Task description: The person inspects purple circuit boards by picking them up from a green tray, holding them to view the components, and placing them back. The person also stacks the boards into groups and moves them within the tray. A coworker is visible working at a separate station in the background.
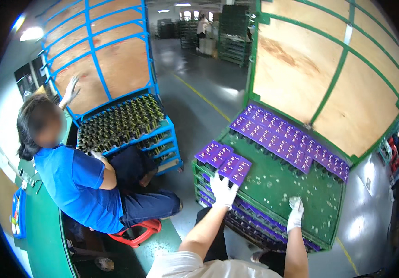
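My left hand (223, 190), in a white glove, reaches to the near edge of a small group of purple plates (234, 168) at the left of a green shelf top (269, 180). Its fingers are spread and seem to touch the nearest plate's edge. White-gloved too, my right hand (296, 214) hovers over or rests on the shelf's near right part; which of these I cannot tell. Its fingers are curled together, with nothing visible in them. More purple plates with small pale marks (283, 139) lie in rows along the shelf's back, dark parts showing beneath their edges.
Below the shelf top, lower tiers hold more purple plates (255, 211). A green-framed wooden panel (297, 69) rises behind. At left, a person in a blue shirt (76, 185) sits on a red stool (139, 231) beside a blue rack (174, 148) full of dark and yellowish parts.
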The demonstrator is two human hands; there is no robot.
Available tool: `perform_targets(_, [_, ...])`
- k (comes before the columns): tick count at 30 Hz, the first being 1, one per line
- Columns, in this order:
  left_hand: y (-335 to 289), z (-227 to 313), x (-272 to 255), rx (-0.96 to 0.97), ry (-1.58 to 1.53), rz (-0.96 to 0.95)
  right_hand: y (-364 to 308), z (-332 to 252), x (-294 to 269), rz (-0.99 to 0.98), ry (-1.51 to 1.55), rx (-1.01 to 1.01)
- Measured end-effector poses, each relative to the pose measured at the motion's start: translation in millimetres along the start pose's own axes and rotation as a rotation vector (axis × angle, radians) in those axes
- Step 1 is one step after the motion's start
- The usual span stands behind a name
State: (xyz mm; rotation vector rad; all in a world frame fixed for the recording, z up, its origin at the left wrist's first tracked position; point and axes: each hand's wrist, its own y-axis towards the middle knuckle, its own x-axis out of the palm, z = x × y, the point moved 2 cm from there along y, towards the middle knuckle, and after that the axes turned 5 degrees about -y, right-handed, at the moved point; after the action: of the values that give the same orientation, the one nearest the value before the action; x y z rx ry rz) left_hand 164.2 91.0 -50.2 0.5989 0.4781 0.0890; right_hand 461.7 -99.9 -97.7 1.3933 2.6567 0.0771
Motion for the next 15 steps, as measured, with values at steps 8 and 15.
perform_targets(8, [-12.9,-12.2,-5.1,0.076,-0.007,0.027,10.2,16.5,-10.9,-0.024,-0.077,-0.069])
perform_targets(15, [-140.9,-14.3,12.5,0.203,-0.319,-0.179,22.1,38.6,-13.3,-0.052,-0.266,-0.151])
